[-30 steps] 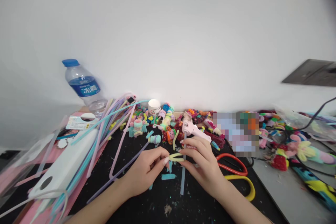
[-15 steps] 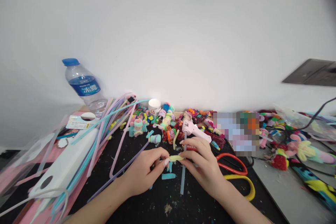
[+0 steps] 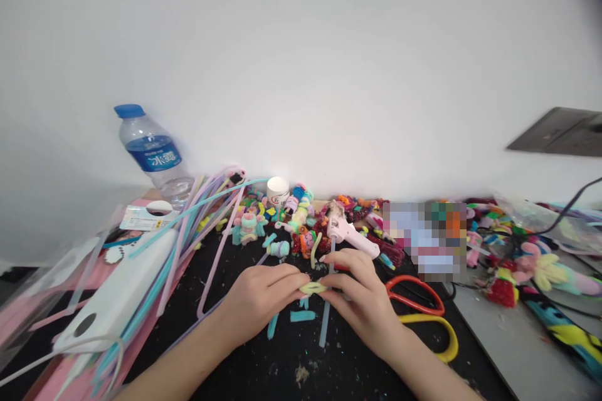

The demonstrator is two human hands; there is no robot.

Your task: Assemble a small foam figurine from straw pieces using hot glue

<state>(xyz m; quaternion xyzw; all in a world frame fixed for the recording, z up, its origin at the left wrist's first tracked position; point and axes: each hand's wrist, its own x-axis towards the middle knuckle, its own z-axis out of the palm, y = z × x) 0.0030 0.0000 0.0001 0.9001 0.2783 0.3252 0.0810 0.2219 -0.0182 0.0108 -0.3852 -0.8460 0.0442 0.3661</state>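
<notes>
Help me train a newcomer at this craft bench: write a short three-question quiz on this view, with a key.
1. Multiple choice: what colour is the fuzzy piece pinched between the left hand and the right hand? A) purple B) pale yellow C) red
2. True or false: the bottle by the wall has a blue cap.
3. Fill in the gap: beside the right hand lie a red loop and a ____ loop.

Key: 1. B; 2. True; 3. yellow
</notes>
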